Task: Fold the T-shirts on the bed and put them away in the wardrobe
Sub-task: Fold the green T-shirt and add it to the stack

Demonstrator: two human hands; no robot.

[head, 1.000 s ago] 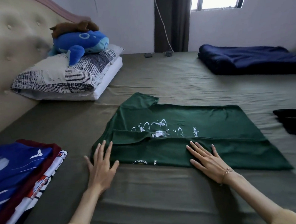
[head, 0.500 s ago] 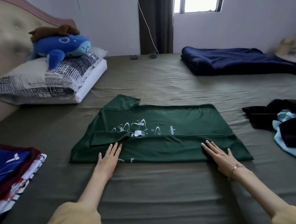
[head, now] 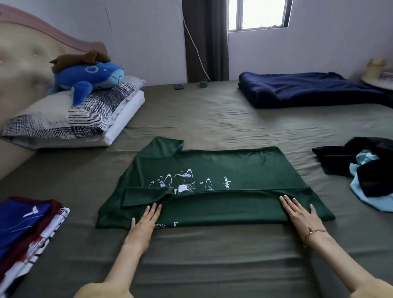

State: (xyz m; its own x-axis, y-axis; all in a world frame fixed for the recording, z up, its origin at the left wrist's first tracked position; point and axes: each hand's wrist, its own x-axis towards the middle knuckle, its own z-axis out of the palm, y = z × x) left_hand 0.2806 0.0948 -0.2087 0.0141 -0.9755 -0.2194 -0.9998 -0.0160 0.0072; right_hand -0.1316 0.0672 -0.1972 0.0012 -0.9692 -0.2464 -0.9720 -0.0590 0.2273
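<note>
Both hands lie flat, fingers straight, gripping nothing — the left hand (head: 143, 224) and right hand (head: 300, 214) press the folded near edge of the green T-shirt (head: 215, 170) spread on the bed (head: 210, 264). Folded shirts (head: 17, 231) are stacked at far left — dark and pale-blue clothes (head: 376, 178) at right.

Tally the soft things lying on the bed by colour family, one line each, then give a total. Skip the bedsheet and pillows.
Green: 1, the green T-shirt under both hands.
Blue: 3, the navy blanket, blue whale plush, light blue garment.
Black: 1, the black garment.
Brown: 1, the brown plush.
Mixed: 1, the folded stack.
Total: 7
</note>
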